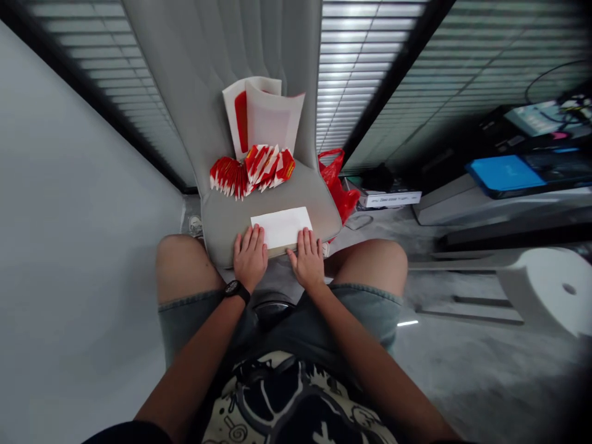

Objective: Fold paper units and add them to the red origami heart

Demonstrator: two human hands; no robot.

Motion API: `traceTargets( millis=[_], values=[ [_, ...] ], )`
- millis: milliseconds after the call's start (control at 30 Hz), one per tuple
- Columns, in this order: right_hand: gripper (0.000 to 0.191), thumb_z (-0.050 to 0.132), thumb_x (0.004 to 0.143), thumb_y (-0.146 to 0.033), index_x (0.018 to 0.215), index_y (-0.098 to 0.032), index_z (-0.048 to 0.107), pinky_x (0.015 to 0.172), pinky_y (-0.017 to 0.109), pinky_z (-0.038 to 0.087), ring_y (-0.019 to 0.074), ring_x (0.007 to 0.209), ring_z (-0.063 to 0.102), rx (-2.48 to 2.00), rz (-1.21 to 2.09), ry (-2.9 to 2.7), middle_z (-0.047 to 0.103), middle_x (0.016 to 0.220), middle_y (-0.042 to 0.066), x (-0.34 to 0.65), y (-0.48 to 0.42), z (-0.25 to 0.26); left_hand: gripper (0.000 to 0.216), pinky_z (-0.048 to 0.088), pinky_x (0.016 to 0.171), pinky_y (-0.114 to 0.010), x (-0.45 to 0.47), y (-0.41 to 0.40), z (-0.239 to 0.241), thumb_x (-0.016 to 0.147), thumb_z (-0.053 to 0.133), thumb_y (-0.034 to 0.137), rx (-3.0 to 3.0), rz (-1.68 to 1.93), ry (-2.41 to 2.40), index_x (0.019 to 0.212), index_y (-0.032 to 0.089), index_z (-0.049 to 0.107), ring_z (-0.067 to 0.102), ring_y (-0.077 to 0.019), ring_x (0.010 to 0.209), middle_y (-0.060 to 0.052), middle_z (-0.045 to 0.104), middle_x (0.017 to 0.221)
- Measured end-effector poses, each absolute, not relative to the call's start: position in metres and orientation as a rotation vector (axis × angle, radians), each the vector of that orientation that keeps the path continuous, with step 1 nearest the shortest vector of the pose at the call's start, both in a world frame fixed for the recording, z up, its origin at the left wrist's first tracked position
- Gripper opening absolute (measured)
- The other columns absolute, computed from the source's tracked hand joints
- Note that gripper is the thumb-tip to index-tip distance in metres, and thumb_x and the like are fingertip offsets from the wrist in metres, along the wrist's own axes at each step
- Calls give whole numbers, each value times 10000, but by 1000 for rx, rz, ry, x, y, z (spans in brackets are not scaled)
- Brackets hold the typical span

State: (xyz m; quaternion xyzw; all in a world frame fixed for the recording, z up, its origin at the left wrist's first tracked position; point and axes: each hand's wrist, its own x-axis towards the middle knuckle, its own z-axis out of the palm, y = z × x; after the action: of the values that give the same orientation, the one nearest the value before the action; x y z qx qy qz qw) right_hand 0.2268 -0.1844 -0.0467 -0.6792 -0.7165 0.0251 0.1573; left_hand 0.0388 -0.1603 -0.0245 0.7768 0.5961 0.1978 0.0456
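Note:
A white folded sheet of paper (283, 226) lies on the front of a grey chair seat (226, 219) before my knees. My left hand (250, 256), with a black watch on the wrist, presses flat on the sheet's near left corner, fingers stretched out. Flat on the near right corner rests my right hand (307, 258), fingers also extended. Behind the sheet a fan of several red-and-white folded pieces (252, 169) spreads across the seat. Larger red-and-white sheets (263, 117) lean upright against the chair back.
A red plastic bag (337, 185) hangs off the seat's right side. A white box (391, 198) sits on the floor beyond it. A blue tablet (504, 174) and cables lie on a low desk at right. A white round stool (550, 287) stands at right. Blinds cover the windows behind.

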Motion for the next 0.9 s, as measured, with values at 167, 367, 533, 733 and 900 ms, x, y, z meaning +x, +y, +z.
traceTargets(
  millis=[167, 367, 533, 733, 900],
  values=[
    [689, 311, 1060, -498, 1594, -64, 272, 1238, 554, 179, 309, 1541, 228, -1930, 132, -2056, 267, 1649, 183, 224, -184, -42, 516, 241, 1225, -550, 35, -158, -18, 1035, 375, 265, 2387, 579, 1792, 1538, 156, 414, 364, -300, 1485, -124, 414, 1594],
    [673, 345, 1050, -469, 1589, -70, 294, 1221, 550, 234, 318, 1534, 251, -1936, 139, -2090, 286, 1642, 180, 227, -183, -33, 450, 304, 1209, -547, 21, -159, -13, 1009, 389, 172, 2462, 675, 1680, 1431, 171, 546, 443, -278, 1439, -137, 526, 1510],
    [681, 343, 1046, -474, 1581, -53, 305, 1227, 539, 222, 314, 1540, 230, -1983, 127, -2166, 259, 1652, 172, 226, -182, -30, 503, 255, 1256, -482, 47, -175, -10, 1002, 393, 189, 2668, 553, 1307, 1499, 149, 465, 372, -231, 1490, -109, 475, 1558],
    [722, 447, 1000, -434, 1602, -83, 259, 1230, 532, 213, 304, 1541, 229, -2035, 106, -2245, 246, 1659, 165, 232, -182, -24, 643, 250, 1250, -475, 52, -191, -11, 1011, 429, 368, 2535, 345, 1523, 1582, 98, 309, 264, -267, 1538, -147, 302, 1644],
    [800, 561, 889, -261, 1607, -98, 249, 1233, 502, 225, 302, 1543, 224, -2037, 27, -2350, 236, 1668, 148, 238, -183, -22, 669, 198, 1257, -507, 30, -203, -11, 1004, 423, 350, 2441, 331, 1671, 1604, 113, 248, 236, -277, 1547, -140, 263, 1654]
  ],
)
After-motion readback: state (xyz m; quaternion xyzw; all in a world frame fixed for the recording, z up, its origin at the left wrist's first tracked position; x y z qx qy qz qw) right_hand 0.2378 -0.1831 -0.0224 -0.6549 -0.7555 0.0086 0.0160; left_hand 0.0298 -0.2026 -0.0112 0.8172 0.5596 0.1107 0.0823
